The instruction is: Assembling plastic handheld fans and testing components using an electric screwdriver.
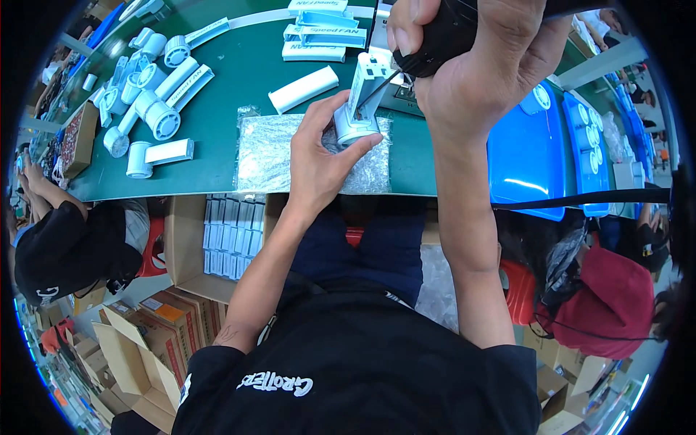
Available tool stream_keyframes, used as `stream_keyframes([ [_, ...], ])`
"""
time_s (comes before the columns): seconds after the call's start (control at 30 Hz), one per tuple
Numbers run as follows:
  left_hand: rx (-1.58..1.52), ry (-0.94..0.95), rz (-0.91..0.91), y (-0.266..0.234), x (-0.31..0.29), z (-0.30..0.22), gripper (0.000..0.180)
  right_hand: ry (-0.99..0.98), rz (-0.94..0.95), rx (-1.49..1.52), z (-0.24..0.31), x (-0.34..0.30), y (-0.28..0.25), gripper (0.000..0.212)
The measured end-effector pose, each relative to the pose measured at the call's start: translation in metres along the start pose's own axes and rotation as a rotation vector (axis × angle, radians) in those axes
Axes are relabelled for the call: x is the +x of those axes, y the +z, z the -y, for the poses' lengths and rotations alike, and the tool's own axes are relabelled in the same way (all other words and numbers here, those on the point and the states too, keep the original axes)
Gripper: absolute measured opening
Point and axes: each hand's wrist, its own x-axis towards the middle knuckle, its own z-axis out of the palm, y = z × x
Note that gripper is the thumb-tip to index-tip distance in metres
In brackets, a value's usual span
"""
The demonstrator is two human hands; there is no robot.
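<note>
Driver (442, 32) tip behind fan (360, 101), R hand (478, 65) cut off.

Bright even light, fisheye-bent edges

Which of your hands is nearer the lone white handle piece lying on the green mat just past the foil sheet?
Left. The left hand, gripping the fan body, sits just beside the white handle piece. The right hand holds the black screwdriver farther off.

I see open green table surface (217, 156) between the cluster of white cylindrical fan parts (148, 101) on my left and the crinkled clear plastic sheet (279, 152), while blue plastic trays (525, 156) block the right side.
</note>
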Motion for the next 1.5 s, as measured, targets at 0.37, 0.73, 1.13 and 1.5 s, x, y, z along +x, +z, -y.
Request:
stream_keyframes([
  [0.37, 0.032, 0.014, 0.012, 0.000, 0.000, -0.005, 0.064, 0.060, -0.112, -0.110, 0.012, -0.007, 0.006, 0.044],
  [0.73, 0.047, 0.031, 0.003, 0.001, 0.000, -0.005, 0.061, 0.070, -0.123, -0.063, 0.013, 0.008, 0.009, 0.063],
  [1.13, -0.123, 0.236, -0.114, 0.003, -0.006, 0.002, 0.048, 0.215, -0.211, -0.068, 0.031, -0.004, 0.011, 0.067],
  [1.5, 0.153, 0.271, -0.009, -0.005, -0.006, -0.009, 0.019, 0.115, -0.161, -0.119, 0.030, -0.005, 0.009, 0.065],
])
